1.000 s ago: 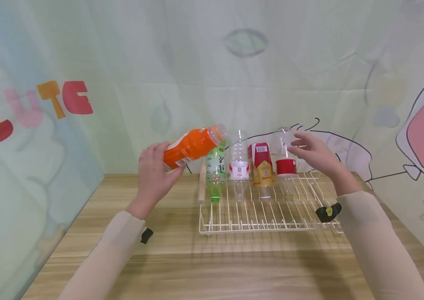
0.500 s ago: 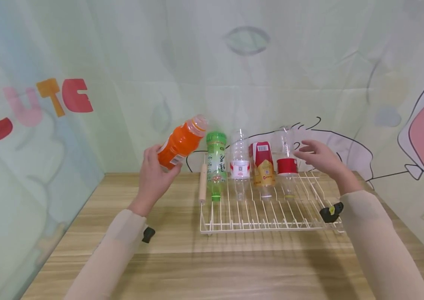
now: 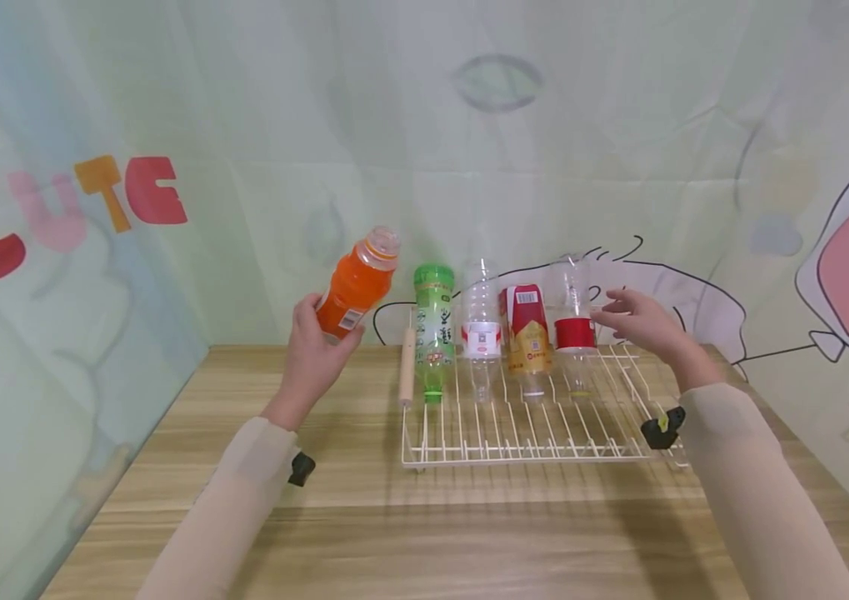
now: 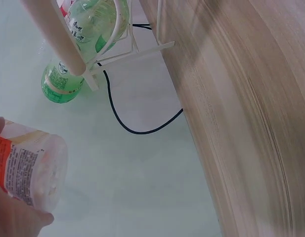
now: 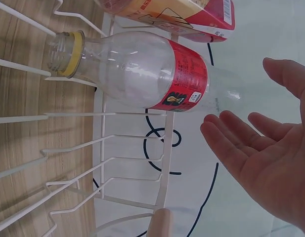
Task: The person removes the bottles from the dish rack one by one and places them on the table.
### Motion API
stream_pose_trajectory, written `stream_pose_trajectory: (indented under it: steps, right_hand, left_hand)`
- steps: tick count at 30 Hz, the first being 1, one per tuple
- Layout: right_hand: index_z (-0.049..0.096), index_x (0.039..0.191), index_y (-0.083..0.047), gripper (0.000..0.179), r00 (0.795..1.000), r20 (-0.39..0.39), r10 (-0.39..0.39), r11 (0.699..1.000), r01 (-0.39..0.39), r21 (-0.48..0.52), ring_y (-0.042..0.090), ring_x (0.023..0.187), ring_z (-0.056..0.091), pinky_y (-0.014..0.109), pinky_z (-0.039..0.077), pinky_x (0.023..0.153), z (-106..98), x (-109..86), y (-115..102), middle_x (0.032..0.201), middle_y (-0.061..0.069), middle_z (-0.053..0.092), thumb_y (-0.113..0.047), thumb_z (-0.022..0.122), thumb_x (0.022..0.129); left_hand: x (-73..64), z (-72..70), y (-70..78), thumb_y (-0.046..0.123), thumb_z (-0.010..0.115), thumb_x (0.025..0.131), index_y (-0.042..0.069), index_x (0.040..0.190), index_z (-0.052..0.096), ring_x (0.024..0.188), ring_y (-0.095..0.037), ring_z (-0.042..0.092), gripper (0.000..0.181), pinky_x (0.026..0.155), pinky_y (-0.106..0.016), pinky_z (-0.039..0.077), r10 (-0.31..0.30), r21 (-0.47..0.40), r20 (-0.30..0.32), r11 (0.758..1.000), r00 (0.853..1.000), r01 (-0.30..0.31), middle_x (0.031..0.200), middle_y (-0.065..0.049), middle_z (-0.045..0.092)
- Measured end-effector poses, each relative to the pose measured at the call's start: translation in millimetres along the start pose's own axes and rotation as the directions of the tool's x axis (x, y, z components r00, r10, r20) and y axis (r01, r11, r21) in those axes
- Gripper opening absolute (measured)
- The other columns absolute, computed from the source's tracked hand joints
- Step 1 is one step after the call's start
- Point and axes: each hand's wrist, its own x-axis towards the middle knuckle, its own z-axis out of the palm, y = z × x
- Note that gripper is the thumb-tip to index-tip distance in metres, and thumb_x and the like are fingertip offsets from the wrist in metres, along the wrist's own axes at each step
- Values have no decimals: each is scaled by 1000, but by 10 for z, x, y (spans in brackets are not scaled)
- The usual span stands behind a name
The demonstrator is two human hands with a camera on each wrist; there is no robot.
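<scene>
My left hand grips an orange-wrapped plastic bottle near its base, left of the wire rack. The bottle leans right, its clear narrow end upward; the left wrist view shows its translucent base. My right hand is held with fingers extended beside a clear bottle with a red label. In the right wrist view its fingertips are close to that bottle's base; whether they touch I cannot tell. This bottle stands neck-down in the rack, with a yellow ring at its neck.
Also neck-down in the rack are a green bottle, a clear bottle with a white-and-red label and a red-and-gold bottle. A wooden handle lines the rack's left side. The wooden table meets a printed curtain behind.
My left hand has drawn the orange bottle left, away from the green bottle, and tilted it more upright. My right hand has shifted slightly right and down, beside the red-labelled bottle.
</scene>
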Motion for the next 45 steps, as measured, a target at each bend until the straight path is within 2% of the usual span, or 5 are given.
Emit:
stream_pose_trajectory:
  steps: [13,19,31,39,45]
  right_hand:
    - [19,150,1,74,999,13,29,999,-29,37,48,121,49,59,42,99,50,31,92,144,32,37,-40,52,98]
    - [17,150,2,76,999,30,31,999,-32,40,49,122,48,59,42,99,72,44,97,144,33,35,-40,51,98]
    - [17,150,2,77,997,37,68,997,-69,42,48,126,43,57,43,99,159,130,124,145,32,33,-38,54,96]
    - [16,150,3,77,998,32,61,997,-62,44,48,127,41,56,43,100,158,144,157,145,33,32,-36,55,96]
    - [16,150,2,79,995,49,87,996,-88,20,48,127,42,57,43,100,165,174,163,145,33,33,-38,56,95]
  left_hand:
    - [37,100,-95,22,69,87,0,134,32,118,-36,49,64,101,-53,40,-68,-69,48,995,997,71,132,-20,45]
    - [27,127,-186,25,70,87,2,136,31,124,-34,45,67,105,-52,39,-141,-139,82,979,987,152,138,-18,43]
    - [21,209,-364,26,70,88,2,139,28,126,-33,44,71,106,-50,39,-206,-184,99,958,974,221,140,-19,42]
    - [43,300,-478,25,70,88,2,141,25,127,-36,43,73,105,-51,39,-255,-199,88,943,963,268,141,-21,41]
    - [68,432,-557,25,72,87,2,136,28,127,-35,45,70,107,-51,37,-313,-211,29,926,949,312,141,-22,42]
